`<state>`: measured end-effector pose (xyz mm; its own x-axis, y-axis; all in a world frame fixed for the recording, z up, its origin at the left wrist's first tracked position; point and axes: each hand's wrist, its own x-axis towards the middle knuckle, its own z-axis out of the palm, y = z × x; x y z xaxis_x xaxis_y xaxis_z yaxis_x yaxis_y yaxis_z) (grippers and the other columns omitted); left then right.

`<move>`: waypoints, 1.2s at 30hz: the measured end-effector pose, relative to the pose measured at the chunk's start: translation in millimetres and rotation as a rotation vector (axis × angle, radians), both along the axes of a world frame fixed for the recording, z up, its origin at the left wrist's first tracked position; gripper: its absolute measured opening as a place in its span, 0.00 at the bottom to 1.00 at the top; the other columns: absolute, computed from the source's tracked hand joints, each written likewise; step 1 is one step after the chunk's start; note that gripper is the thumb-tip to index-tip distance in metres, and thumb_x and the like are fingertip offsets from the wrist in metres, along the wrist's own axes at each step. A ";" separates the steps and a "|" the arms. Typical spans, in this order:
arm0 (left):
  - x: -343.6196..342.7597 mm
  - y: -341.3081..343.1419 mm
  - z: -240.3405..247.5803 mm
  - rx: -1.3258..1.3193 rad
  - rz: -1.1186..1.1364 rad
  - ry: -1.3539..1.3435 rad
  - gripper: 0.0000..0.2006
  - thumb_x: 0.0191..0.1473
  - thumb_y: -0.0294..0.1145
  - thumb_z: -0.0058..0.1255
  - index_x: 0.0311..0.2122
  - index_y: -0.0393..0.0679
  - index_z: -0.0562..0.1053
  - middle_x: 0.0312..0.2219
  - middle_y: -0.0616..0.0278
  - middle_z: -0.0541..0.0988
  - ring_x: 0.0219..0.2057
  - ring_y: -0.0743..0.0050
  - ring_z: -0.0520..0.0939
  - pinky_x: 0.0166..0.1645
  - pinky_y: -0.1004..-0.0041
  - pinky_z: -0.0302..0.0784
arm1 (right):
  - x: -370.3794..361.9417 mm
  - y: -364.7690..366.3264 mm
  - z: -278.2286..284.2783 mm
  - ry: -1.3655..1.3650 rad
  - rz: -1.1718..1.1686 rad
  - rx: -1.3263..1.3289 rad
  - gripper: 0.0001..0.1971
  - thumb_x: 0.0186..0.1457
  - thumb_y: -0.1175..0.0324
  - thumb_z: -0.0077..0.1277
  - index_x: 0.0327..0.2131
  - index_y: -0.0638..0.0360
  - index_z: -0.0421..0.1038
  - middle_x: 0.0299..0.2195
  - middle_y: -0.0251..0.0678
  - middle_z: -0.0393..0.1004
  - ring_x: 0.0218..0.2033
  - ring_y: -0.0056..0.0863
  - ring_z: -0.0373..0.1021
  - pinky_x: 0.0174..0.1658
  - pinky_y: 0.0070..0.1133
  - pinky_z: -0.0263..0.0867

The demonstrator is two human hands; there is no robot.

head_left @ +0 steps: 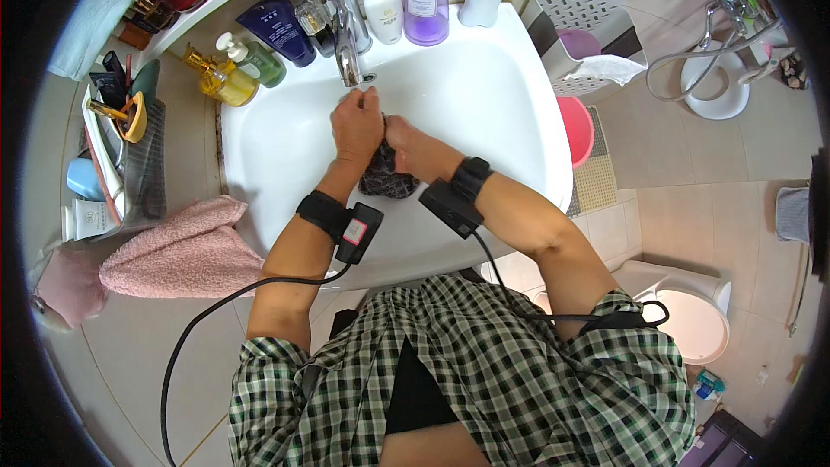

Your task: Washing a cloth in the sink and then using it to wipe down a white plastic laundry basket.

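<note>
A dark, patterned cloth (389, 178), bunched and wet-looking, hangs down between my hands inside the white washbasin (484, 78). My left hand (357, 128) is closed just under the spout of the chrome faucet (347, 56), with the cloth's upper part at its inner side. Against it, my right hand (417, 147) is closed round the cloth from the right. Both hands' fingertips are partly hidden, and so is the cloth's upper end. Whether water runs from the spout, I cannot tell.
Along the basin's back rim stand a purple pump bottle (426, 4), a white bottle (384, 13), a navy tube (278, 28) and a yellow pump bottle (223, 79). A pink towel (186, 251) hangs at left. Black cables (233, 296) trail from both wrists.
</note>
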<state>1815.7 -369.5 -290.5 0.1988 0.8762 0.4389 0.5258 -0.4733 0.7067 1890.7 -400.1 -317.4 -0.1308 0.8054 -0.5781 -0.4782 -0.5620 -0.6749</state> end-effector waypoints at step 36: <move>-71.7 -5.1 -34.2 -1.048 -0.258 -0.669 0.19 0.43 0.19 0.30 0.44 0.39 0.54 0.35 0.52 0.67 0.32 0.59 0.73 0.30 0.63 0.73 | 51.7 -23.8 18.0 0.008 -0.043 0.208 0.09 0.44 0.67 0.42 0.29 0.61 0.64 0.30 0.34 0.68 0.33 0.26 0.65 0.39 0.26 0.62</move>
<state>1744.0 -374.5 -324.7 0.4234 0.8320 -0.3583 -0.1013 0.4366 0.8939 1942.4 -423.8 -299.3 -0.0973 0.9122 -0.3980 -0.5042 -0.3900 -0.7705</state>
